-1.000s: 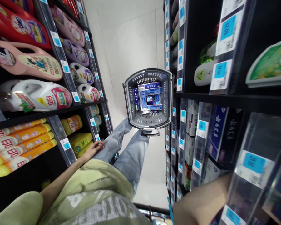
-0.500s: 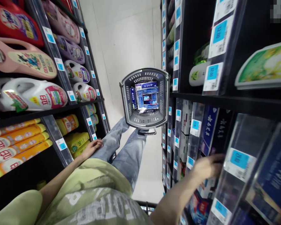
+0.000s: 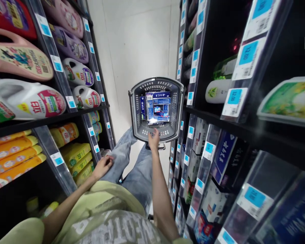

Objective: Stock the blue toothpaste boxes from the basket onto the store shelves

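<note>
Basket (image 3: 175,113), right hand (image 3: 154,138) over rim (image 3: 167,140), arm (image 3: 163,193) extended

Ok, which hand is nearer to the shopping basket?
Right. The right hand is at the near rim of the shopping basket; the left hand is farther back, by the left thigh.
</note>
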The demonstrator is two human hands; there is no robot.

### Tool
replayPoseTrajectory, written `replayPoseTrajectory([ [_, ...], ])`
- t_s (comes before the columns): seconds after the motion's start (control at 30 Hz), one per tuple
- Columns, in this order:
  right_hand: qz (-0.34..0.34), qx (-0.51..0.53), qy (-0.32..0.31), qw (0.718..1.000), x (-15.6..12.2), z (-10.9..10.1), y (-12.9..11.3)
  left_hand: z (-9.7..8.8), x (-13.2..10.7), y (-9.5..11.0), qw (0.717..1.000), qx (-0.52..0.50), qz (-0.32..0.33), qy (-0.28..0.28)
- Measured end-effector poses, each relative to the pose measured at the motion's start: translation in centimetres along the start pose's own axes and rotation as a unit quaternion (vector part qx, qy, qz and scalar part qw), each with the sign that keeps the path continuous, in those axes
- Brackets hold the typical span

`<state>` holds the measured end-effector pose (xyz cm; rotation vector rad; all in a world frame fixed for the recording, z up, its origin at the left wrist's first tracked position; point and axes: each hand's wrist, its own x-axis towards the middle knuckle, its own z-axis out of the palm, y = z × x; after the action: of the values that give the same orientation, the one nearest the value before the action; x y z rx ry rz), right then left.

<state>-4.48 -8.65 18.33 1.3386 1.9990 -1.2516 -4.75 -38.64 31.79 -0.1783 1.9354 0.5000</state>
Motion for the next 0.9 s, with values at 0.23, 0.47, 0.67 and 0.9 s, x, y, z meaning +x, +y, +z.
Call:
replayPoseTrajectory([
  [0.23, 0.06, -0.036, 0.006, 0.998, 14.0, 9.4, 0.7, 6.0, -0.1, -1.0, 0.997, 0.065, 0.001, 0.05],
  [0.47, 0.122, 0.073, -0.001, 0.99, 19.3, 11.0, 4.4, 7.9, 0.1, -2.6, 0.996, -0.034, -0.085, -0.013],
  [0.67, 0.197, 0.309, -0.103, 0.925, 10.1, 8.4, 4.0, 6.0, 0.0, -3.7, 0.997, 0.067, -0.031, 0.016],
  [0.9, 0.173, 0.505, -0.114, 0.838, -10.2, -1.6, -2.0, 2.5, -0.9, -3.2, 0.993, 0.112, 0.032, -0.027],
])
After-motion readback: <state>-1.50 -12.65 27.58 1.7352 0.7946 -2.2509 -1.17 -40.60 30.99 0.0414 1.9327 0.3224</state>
